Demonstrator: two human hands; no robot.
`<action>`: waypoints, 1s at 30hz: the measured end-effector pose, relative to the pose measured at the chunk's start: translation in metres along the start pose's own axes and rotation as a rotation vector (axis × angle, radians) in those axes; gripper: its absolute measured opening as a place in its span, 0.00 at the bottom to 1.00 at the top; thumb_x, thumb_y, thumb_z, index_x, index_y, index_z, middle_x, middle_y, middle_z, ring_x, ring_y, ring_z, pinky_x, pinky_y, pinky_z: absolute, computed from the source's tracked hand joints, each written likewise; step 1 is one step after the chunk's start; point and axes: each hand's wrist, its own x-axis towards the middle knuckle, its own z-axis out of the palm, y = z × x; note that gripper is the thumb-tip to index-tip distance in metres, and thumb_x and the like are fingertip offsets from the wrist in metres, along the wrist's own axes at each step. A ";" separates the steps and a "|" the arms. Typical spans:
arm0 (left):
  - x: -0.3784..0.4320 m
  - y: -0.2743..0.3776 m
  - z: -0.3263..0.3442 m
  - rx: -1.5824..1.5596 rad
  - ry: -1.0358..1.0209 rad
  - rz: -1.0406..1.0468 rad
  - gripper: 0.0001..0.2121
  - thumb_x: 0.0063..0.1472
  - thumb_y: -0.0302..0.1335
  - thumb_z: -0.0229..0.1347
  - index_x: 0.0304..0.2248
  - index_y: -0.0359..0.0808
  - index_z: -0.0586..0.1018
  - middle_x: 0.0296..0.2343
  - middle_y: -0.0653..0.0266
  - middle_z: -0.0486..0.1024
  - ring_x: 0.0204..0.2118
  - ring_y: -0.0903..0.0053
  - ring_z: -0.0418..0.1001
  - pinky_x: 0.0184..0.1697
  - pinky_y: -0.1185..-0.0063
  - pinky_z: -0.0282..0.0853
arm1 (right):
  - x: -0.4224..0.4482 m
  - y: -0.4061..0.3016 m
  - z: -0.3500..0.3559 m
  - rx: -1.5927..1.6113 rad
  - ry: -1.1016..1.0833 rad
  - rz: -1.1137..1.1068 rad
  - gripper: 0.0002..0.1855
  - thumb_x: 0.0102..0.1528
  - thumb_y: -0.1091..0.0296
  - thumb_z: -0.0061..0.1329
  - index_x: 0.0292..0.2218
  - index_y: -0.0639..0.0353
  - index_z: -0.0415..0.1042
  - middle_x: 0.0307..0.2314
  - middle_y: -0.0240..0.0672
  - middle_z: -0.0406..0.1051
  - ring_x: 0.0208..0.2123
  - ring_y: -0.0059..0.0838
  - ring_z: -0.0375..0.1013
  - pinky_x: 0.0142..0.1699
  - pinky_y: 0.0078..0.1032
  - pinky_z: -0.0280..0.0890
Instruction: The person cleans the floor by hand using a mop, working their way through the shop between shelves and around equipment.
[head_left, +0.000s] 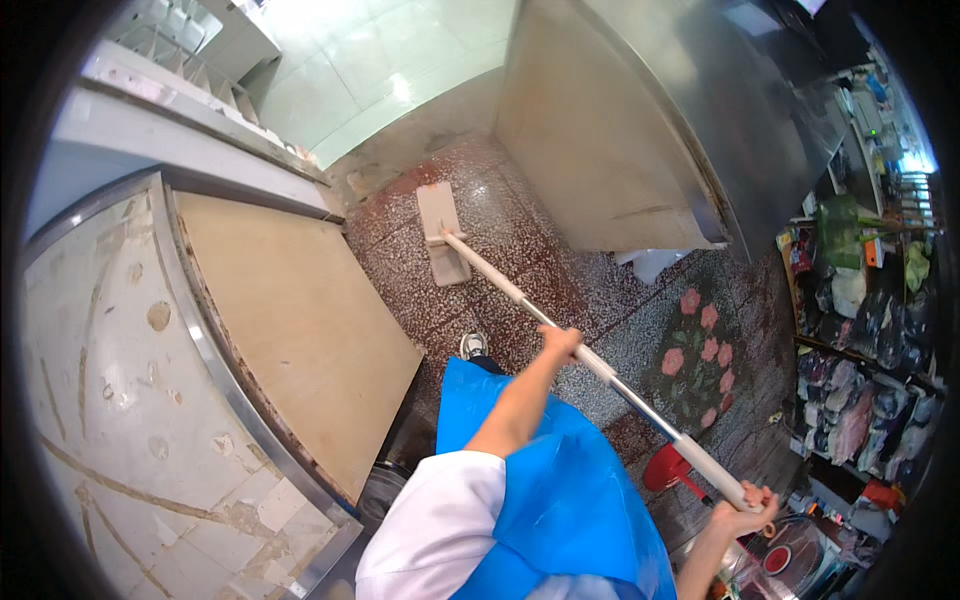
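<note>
A flat mop with a long metal and pale plastic handle (645, 409) runs diagonally across the view. My left hand (561, 343) is closed around the middle of the handle. Near the handle's upper end, at the lower right, my right hand (744, 510) grips the pale sleeve. The flat, pale mop head (442, 232) rests on the speckled red terrazzo floor (517, 277), ahead of my shoe (473, 345). A blue apron (562, 480) covers my front.
Wooden panels stand left (300, 315) and right (600, 142) of the floor. A red dustpan-like object (666, 468) and an electric fan (780, 559) are at lower right. Shelves with bagged goods (855, 405) line the right side. White cloth or plastic (651, 262) lies under the right panel.
</note>
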 end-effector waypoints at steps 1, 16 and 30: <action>0.012 0.009 -0.019 -0.062 0.003 0.048 0.33 0.40 0.21 0.49 0.42 0.33 0.39 0.24 0.49 0.64 0.19 0.63 0.69 0.15 0.70 0.68 | -0.014 0.008 0.008 0.036 -0.067 0.057 0.08 0.48 0.65 0.35 0.20 0.57 0.57 0.07 0.24 0.49 0.12 0.16 0.52 0.26 0.17 0.54; -0.009 0.111 -0.162 -0.653 -0.220 0.179 0.05 0.40 0.25 0.47 0.17 0.35 0.63 0.12 0.66 0.59 0.14 0.74 0.61 0.17 0.75 0.62 | -0.142 -0.009 0.136 0.080 -1.192 -0.033 0.06 0.49 0.67 0.28 0.24 0.57 0.55 0.07 0.23 0.46 0.12 0.16 0.52 0.27 0.20 0.54; -0.081 -0.026 -0.114 -0.897 -0.194 0.317 0.09 0.43 0.34 0.45 0.15 0.42 0.60 0.10 0.70 0.59 0.12 0.76 0.61 0.14 0.75 0.62 | -0.103 -0.085 0.071 0.105 -1.732 -0.087 0.10 0.46 0.65 0.37 0.20 0.62 0.57 0.08 0.27 0.54 0.09 0.21 0.55 0.22 0.22 0.58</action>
